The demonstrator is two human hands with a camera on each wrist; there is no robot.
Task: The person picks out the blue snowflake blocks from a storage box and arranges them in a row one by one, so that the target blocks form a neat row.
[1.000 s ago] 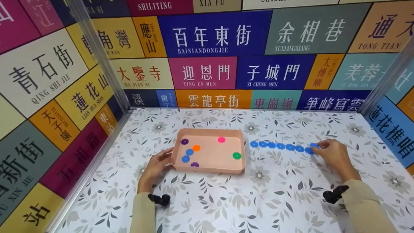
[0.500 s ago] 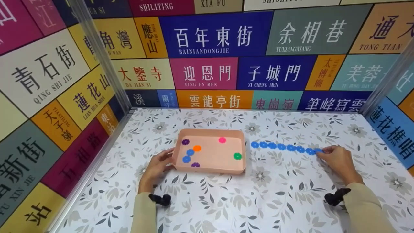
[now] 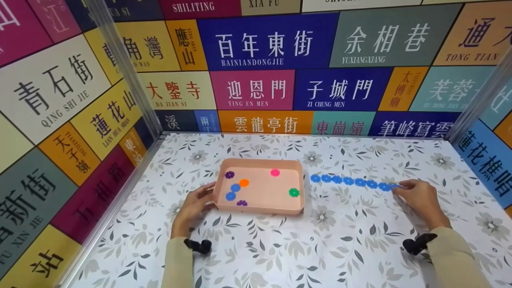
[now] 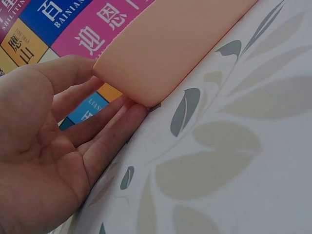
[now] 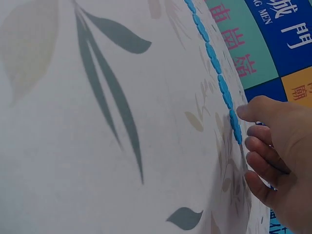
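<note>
My left hand (image 3: 195,208) holds the left side of a shallow peach tray (image 3: 264,209). In the left wrist view, one fingertip of the left hand (image 4: 53,131) meets the upper edge of the tray (image 4: 161,53), and other fingertips lie at its bottom corner. Blue flower-shaped discs (image 3: 349,181) form a long, slightly slanting row right of the tray. My right hand (image 3: 420,200) pinches the disc at the row's right end, which the fingers partly cover. In the right wrist view, the thumb of the right hand (image 5: 278,151) is right at the blue row (image 5: 214,61).
Inside the tray lie two blue discs (image 3: 233,192), an orange one (image 3: 244,183), a pink one (image 3: 275,173), a green one (image 3: 294,193) and two purple ones (image 3: 229,175). The table (image 3: 280,252) has a leaf-patterned cover. Sign-printed walls (image 3: 264,44) stand behind and beside it.
My right hand has brought a blue disc slightly right and down, from overlapping the last disc to the row's right end, then stayed there. My left hand stays at the tray.
</note>
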